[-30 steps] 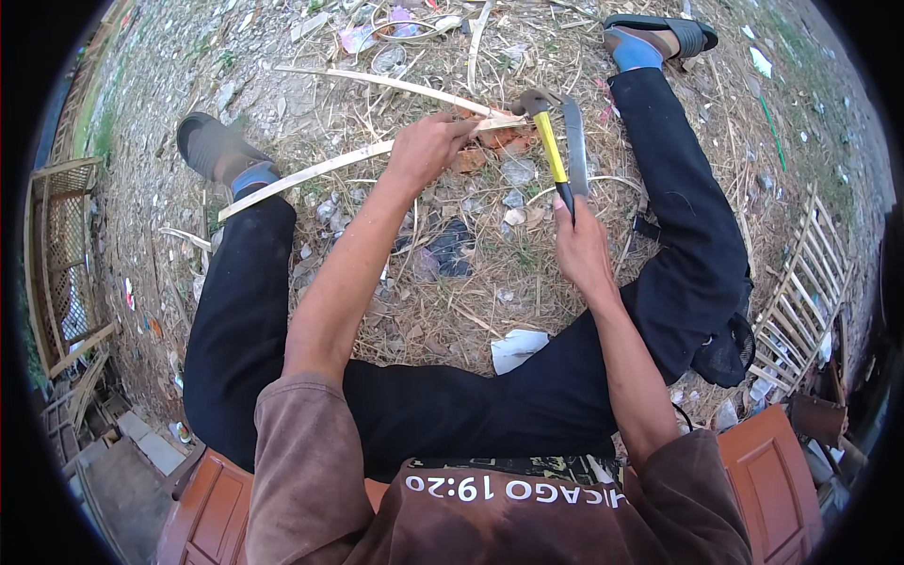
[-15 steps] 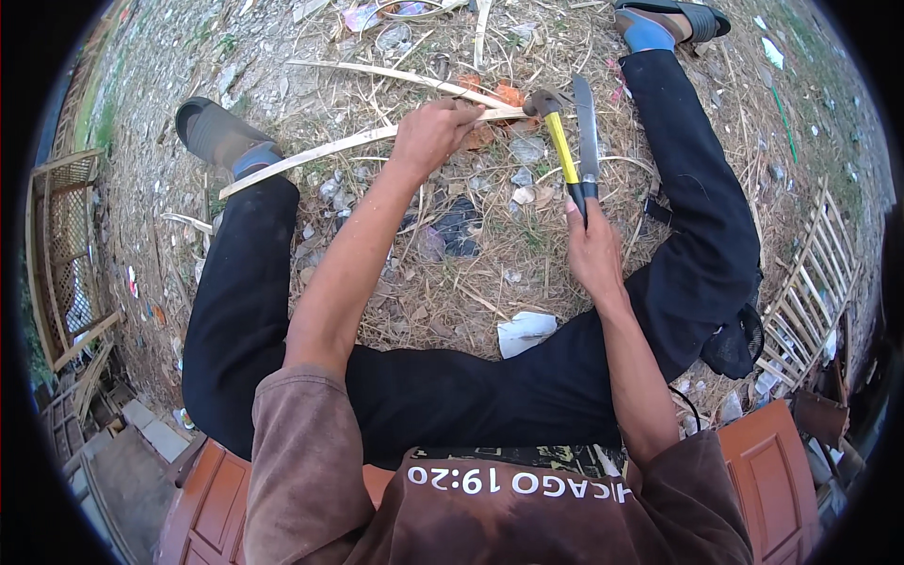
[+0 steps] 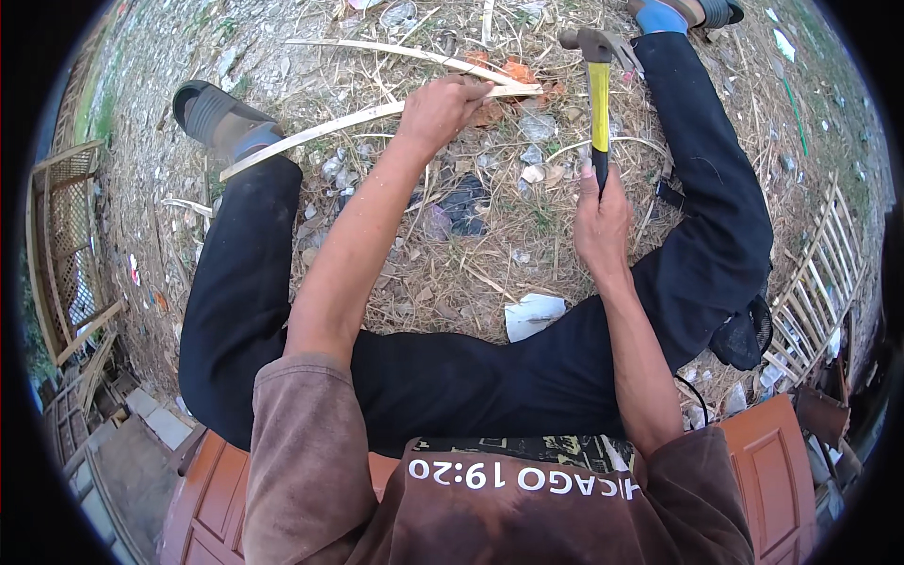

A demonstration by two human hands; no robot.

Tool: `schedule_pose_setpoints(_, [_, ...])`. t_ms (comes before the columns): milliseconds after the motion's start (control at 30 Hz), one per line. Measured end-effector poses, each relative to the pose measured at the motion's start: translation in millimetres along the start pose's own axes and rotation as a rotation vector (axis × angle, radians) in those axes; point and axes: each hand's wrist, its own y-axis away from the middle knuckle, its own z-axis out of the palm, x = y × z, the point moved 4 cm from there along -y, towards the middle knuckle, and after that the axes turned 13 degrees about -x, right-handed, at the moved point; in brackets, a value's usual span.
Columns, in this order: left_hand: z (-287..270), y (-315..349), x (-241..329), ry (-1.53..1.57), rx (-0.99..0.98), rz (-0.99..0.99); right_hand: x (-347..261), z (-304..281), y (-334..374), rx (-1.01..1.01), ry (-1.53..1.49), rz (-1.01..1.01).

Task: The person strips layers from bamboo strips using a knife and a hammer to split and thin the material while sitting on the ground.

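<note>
My left hand (image 3: 438, 113) is closed around a pale wooden strip (image 3: 320, 135), near its right end. The strip slants down to the left, its far end over my left leg by the ankle. Just beyond it another thin pale strip (image 3: 395, 49) runs toward the same spot, by broken orange pieces (image 3: 516, 72). My right hand (image 3: 604, 221) grips a claw hammer (image 3: 599, 94) by its yellow and black handle, head raised away from me. A sliver of metal shows beside the handle; the knife is mostly hidden there.
My outstretched legs in black trousers (image 3: 240, 292) frame ground of dry grass, stones and litter. A white scrap (image 3: 534, 316) lies near my right thigh. Slatted wood (image 3: 821, 282) stands at the right, a lattice frame (image 3: 68, 250) at the left. Reddish-brown panels (image 3: 772, 471) are beside me.
My right hand has moved slightly up and right, bringing the hammer higher and more upright. The knife blade, plain beside it before, is now mostly hidden. My left hand keeps the strip, shifted slightly.
</note>
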Motion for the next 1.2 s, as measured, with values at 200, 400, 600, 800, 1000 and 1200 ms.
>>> schedule_pose_setpoints(200, [-1.6, 0.0, 1.0, 0.038, -0.006, -0.006, 8.1, 11.9, 8.0, -0.065, -0.01, 0.037])
schedule_pose_setpoints(400, [0.4, -2.4, -2.1, 0.027, 0.016, 0.047, 19.1, 17.8, 4.5, 0.04, -0.056, 0.063])
schedule_pose_setpoints(600, [1.4, -3.7, -4.1, 0.032, -0.002, 0.031, 16.8, 12.1, 5.8, 0.05, -0.225, 0.049])
schedule_pose_setpoints(800, [-1.0, -2.0, -4.4, -0.004, -0.031, 0.005, 17.9, 14.2, -1.9, -0.048, 0.039, 0.09])
schedule_pose_setpoints(1000, [0.2, -2.1, -2.6, 0.035, -0.051, -0.02, 17.3, 12.1, -4.5, -0.075, 0.082, 0.108])
schedule_pose_setpoints(1200, [-2.2, -3.6, -0.3, 0.024, -0.045, -0.018, 17.7, 11.6, -2.0, 0.011, -0.042, 0.029])
